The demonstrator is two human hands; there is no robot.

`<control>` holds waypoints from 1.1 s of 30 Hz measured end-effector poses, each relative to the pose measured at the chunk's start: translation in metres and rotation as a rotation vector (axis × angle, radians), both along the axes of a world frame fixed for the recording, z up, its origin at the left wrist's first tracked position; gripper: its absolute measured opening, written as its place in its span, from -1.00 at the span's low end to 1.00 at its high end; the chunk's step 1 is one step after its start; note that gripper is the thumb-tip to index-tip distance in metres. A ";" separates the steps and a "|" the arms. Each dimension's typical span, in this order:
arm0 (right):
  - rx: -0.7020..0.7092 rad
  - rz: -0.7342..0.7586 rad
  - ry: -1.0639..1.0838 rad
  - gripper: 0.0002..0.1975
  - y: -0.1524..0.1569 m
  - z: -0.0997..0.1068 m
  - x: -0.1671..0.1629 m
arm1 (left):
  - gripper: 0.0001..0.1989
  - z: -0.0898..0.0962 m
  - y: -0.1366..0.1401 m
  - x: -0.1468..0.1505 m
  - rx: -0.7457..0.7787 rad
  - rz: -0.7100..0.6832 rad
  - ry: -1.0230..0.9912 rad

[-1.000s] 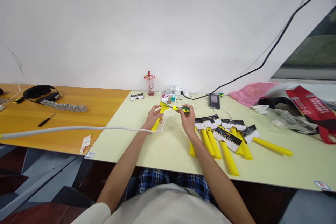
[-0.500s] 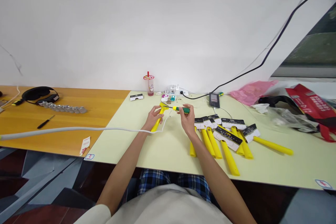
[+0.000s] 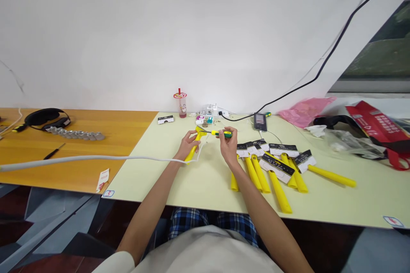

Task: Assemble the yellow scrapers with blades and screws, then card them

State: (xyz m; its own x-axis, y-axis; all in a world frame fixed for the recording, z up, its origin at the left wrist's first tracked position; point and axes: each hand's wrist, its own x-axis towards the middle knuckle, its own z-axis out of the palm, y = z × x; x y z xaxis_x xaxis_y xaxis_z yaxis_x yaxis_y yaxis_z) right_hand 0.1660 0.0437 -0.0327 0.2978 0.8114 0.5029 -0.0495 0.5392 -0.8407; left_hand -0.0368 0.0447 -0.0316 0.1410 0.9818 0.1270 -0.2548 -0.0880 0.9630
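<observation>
My left hand (image 3: 186, 145) is closed around a yellow-handled tool (image 3: 199, 136), its wider head turned up and away from me; its exact kind is too small to tell. In my right hand (image 3: 229, 147) is a screwdriver (image 3: 221, 134) with a green and yellow handle, held level. The screwdriver's shaft points left and its tip meets the head of the yellow tool. Whether the tip sits in a screw cannot be made out. A white cable (image 3: 153, 158) crosses in front of my left wrist.
Several yellow handles with black-and-white cards (image 3: 280, 192) lie to the right of my right forearm. Behind my hands stand a lidded cup (image 3: 182, 106) and a power strip (image 3: 209, 111). A red bag (image 3: 378, 128) lies far right; a black screwdriver (image 3: 54, 151) lies left.
Both hands keep their hold, with the screwdriver tip still at the yellow tool's head. The screwdriver's handle appears slightly turned; the whole view has shifted a little.
</observation>
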 end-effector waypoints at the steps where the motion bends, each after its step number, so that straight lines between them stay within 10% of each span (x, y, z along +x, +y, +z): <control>1: 0.031 0.032 -0.002 -0.63 0.000 0.000 0.000 | -0.39 0.000 0.000 0.000 -0.003 0.001 0.002; 33: 0.071 0.088 -0.046 -0.60 -0.010 0.001 -0.007 | -0.36 -0.003 0.003 -0.001 -0.023 0.030 -0.003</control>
